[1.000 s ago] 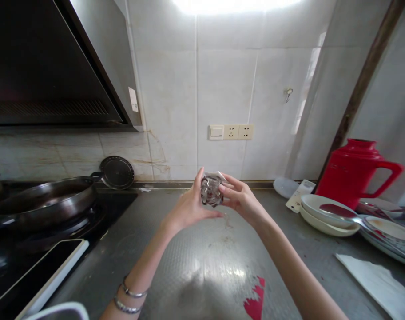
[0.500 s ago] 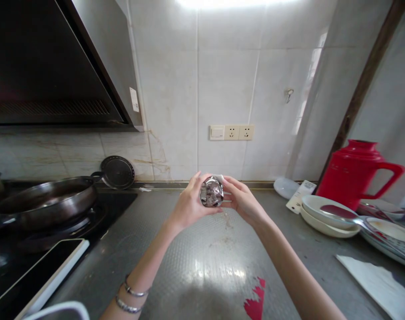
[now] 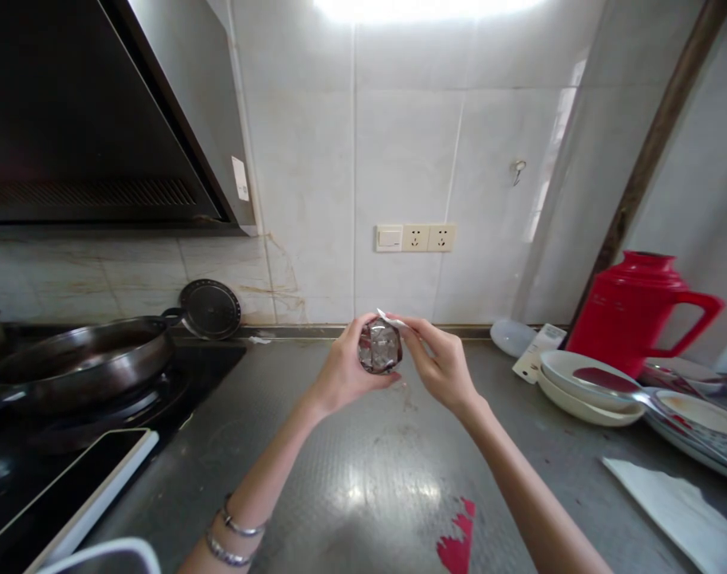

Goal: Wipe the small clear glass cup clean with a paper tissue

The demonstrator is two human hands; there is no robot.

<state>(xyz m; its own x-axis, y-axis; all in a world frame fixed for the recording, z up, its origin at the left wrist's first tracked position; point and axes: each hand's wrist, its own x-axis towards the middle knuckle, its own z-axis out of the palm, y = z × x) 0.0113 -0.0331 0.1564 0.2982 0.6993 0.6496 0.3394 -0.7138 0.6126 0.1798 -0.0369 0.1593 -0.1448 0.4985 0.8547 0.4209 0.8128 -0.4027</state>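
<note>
My left hand (image 3: 347,363) is curled around a shiny round container (image 3: 381,347) that looks like glass, its round end facing me. Its exact kind cannot be made out. My right hand (image 3: 440,359) pinches a small white tissue (image 3: 392,319), which lies against the container's upper right edge. The right fingers are closed on the tissue, and part of it is hidden behind them. Both hands are held above the grey counter (image 3: 351,470), near the wall. Two silver bracelets circle my left wrist.
To the left, a metal pan (image 3: 88,359) sits on the black stove beneath the range hood (image 3: 88,119). On the right stand a red thermos jug (image 3: 632,319) and stacked bowls (image 3: 584,399). A torn red scrap (image 3: 457,542) and white paper (image 3: 674,502) lie on the counter.
My right hand has shifted its grip, with its fingers now pinched and raised along the container's upper right. The white tissue shows more. My left hand has barely moved.
</note>
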